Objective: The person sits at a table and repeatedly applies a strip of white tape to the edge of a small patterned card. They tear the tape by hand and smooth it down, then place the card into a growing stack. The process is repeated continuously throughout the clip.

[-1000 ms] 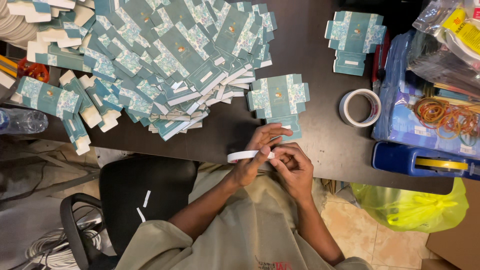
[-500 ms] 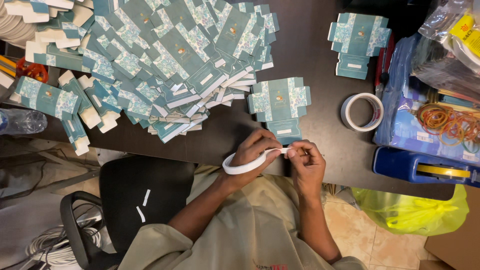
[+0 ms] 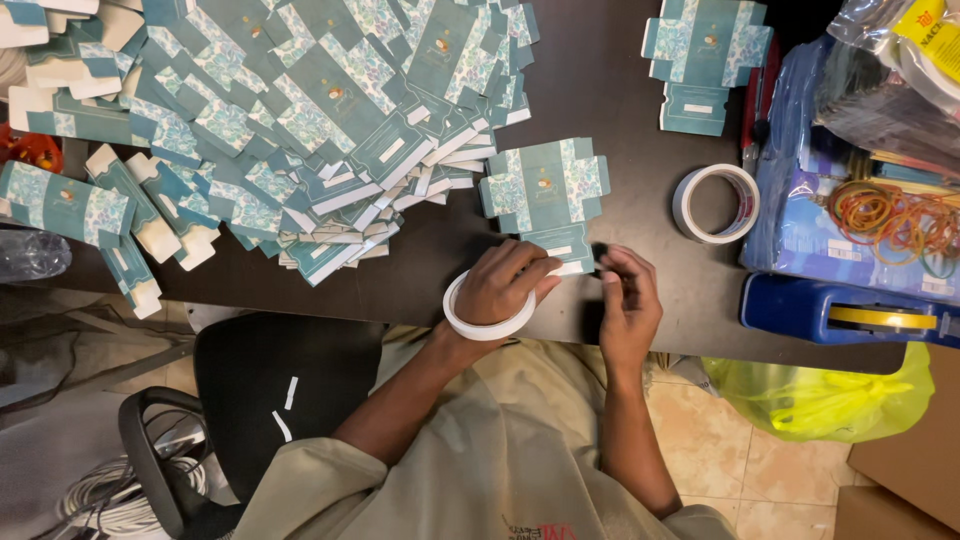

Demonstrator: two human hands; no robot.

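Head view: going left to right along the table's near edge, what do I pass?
Left hand with the white tape roll → right hand → loose tape ring → blue tape dispenser.

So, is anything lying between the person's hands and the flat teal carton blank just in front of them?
Nothing visible does. The left hand, with a white tape roll around it, already touches the flat teal printed carton blank at its bottom flap; the right hand is just beside it.

Packing workshop: heaped flat cartons (image 3: 300, 130)
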